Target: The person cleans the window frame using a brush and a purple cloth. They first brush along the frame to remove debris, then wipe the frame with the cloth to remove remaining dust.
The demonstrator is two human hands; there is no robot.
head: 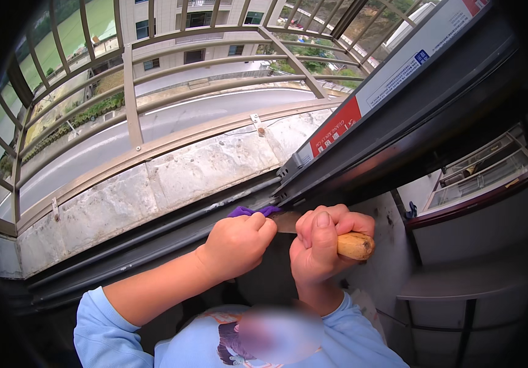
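My right hand (321,241) is closed around the wooden handle (355,245) of a flat-bladed tool, perhaps a putty knife or scraper. Its metal blade (288,221) points left, towards my other hand. A purple cloth (255,211) lies bunched over the window track (172,232), beside the lower corner of the sliding window frame (287,195). My left hand (241,244) is closed at the cloth and the blade's end, gripping the cloth. The blade's tip is hidden by the cloth and my left fingers.
Beyond the track run a rough concrete sill (209,158) and a metal safety railing (133,106) high above a road. The dark sash bears a printed protective strip (374,92). At the right stand a grey table (466,280) and a dark red-edged window ledge (471,202).
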